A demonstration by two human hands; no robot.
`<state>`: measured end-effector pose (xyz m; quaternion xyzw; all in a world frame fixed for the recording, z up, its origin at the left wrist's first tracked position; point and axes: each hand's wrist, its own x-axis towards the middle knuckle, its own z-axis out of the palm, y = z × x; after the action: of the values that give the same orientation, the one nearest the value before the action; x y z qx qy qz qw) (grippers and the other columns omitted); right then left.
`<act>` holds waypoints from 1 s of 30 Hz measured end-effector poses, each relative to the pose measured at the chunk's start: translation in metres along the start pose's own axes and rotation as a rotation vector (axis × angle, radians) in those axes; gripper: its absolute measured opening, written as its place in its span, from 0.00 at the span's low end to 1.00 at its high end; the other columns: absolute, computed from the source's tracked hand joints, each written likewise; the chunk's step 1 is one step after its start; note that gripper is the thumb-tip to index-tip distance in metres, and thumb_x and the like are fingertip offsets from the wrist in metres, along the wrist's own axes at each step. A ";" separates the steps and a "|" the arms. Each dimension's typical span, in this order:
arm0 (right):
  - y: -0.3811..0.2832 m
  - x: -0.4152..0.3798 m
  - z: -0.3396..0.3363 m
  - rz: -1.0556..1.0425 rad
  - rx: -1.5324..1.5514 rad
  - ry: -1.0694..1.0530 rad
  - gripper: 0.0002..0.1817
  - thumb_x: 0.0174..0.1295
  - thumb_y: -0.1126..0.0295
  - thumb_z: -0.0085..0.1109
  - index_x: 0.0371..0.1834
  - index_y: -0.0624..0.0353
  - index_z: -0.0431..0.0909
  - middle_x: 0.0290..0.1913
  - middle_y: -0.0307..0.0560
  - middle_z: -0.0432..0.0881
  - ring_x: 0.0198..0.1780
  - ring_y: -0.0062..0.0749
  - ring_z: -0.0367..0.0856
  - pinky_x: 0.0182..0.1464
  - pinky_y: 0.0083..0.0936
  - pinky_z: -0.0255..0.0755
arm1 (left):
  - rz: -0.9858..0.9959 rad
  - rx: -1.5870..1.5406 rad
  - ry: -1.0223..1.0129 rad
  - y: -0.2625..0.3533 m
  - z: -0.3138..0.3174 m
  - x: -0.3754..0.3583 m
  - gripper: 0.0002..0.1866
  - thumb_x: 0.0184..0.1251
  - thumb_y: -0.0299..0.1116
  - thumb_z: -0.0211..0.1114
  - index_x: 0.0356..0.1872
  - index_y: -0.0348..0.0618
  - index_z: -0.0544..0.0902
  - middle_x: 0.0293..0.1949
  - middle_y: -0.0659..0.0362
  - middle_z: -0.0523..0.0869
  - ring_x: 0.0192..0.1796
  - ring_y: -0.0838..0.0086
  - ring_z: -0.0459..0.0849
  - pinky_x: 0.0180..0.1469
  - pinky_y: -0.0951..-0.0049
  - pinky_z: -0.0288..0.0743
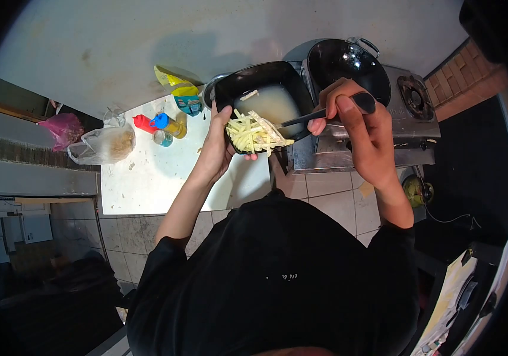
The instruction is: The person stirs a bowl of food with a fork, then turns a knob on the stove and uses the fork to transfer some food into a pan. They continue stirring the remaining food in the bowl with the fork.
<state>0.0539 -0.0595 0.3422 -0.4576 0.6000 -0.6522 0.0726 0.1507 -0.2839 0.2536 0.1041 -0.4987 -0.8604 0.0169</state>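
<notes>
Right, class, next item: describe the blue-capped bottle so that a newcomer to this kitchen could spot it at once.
Start at the white table on the person's left, and look near its wall side. There, the blue-capped bottle is beside a red bottle and a short round container. Only it pairs a blue top with a see-through body showing yellow.

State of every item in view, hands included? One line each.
Black square bowl: held, uncovered, cloudy liquid and pale cut strips inside.
Long black utensil: held, tip at the strips.
Left hand: closed on the bowl.
Right hand: closed on the utensil.
Round black wok: uncovered, on the metal stove.
Round black burner: no flame visible.
Clear plastic bag: partly filled.
</notes>
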 end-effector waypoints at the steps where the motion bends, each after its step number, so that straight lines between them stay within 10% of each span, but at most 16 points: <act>1: 0.002 -0.001 0.001 0.002 0.033 0.007 0.12 0.75 0.73 0.39 0.34 0.67 0.70 0.32 0.42 0.74 0.34 0.20 0.77 0.41 0.20 0.73 | 0.000 0.000 0.000 0.000 0.003 0.000 0.25 0.77 0.45 0.39 0.70 0.50 0.48 0.51 0.47 0.78 0.35 0.65 0.88 0.24 0.74 0.85; 3: 0.002 -0.002 0.000 0.005 0.068 0.014 0.12 0.75 0.73 0.39 0.34 0.67 0.70 0.32 0.42 0.74 0.34 0.20 0.77 0.41 0.20 0.73 | 0.016 0.104 0.117 -0.001 0.010 -0.002 0.31 0.74 0.55 0.41 0.45 0.30 0.75 0.30 0.47 0.85 0.23 0.65 0.84 0.21 0.73 0.75; 10: 0.002 -0.004 0.000 0.008 0.061 0.001 0.13 0.75 0.72 0.40 0.34 0.67 0.70 0.33 0.42 0.73 0.34 0.21 0.77 0.41 0.20 0.73 | 0.011 0.106 0.135 -0.003 0.006 -0.003 0.31 0.75 0.55 0.41 0.46 0.31 0.74 0.30 0.47 0.85 0.23 0.66 0.84 0.21 0.74 0.75; 12: 0.005 -0.005 0.001 0.027 0.085 0.014 0.13 0.75 0.71 0.40 0.34 0.67 0.70 0.33 0.42 0.73 0.34 0.21 0.77 0.41 0.21 0.73 | -0.009 0.001 -0.011 -0.004 -0.004 -0.003 0.26 0.77 0.45 0.39 0.70 0.49 0.49 0.52 0.48 0.77 0.36 0.66 0.88 0.23 0.75 0.84; 21: 0.039 -0.013 -0.016 0.301 0.333 0.149 0.14 0.76 0.66 0.41 0.35 0.64 0.70 0.34 0.45 0.74 0.35 0.29 0.82 0.41 0.26 0.76 | -0.010 0.006 0.067 -0.014 -0.002 -0.001 0.34 0.76 0.45 0.41 0.75 0.52 0.38 0.60 0.47 0.70 0.43 0.65 0.86 0.26 0.73 0.85; 25: 0.047 -0.018 -0.025 0.327 0.411 0.223 0.13 0.74 0.65 0.43 0.34 0.61 0.69 0.35 0.47 0.73 0.34 0.30 0.81 0.40 0.25 0.75 | -0.022 0.001 0.081 -0.018 -0.003 -0.001 0.34 0.76 0.45 0.42 0.75 0.52 0.38 0.61 0.48 0.69 0.45 0.66 0.86 0.30 0.72 0.86; 27: 0.047 -0.018 -0.030 0.323 0.434 0.246 0.12 0.74 0.65 0.43 0.34 0.61 0.69 0.35 0.47 0.74 0.34 0.30 0.81 0.40 0.24 0.75 | 0.016 0.116 0.113 -0.017 0.004 -0.002 0.28 0.75 0.55 0.39 0.57 0.39 0.66 0.40 0.48 0.83 0.27 0.65 0.84 0.27 0.69 0.79; 30: 0.043 -0.016 -0.038 0.316 0.432 0.277 0.12 0.74 0.66 0.43 0.34 0.60 0.68 0.35 0.46 0.74 0.34 0.30 0.80 0.39 0.24 0.74 | 0.015 0.118 0.100 -0.023 -0.002 -0.001 0.28 0.75 0.56 0.40 0.58 0.39 0.66 0.39 0.48 0.83 0.27 0.66 0.84 0.27 0.69 0.79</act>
<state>0.0176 -0.0332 0.3029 -0.2391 0.5152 -0.8017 0.1863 0.1534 -0.2737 0.2329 0.1440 -0.5479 -0.8230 0.0422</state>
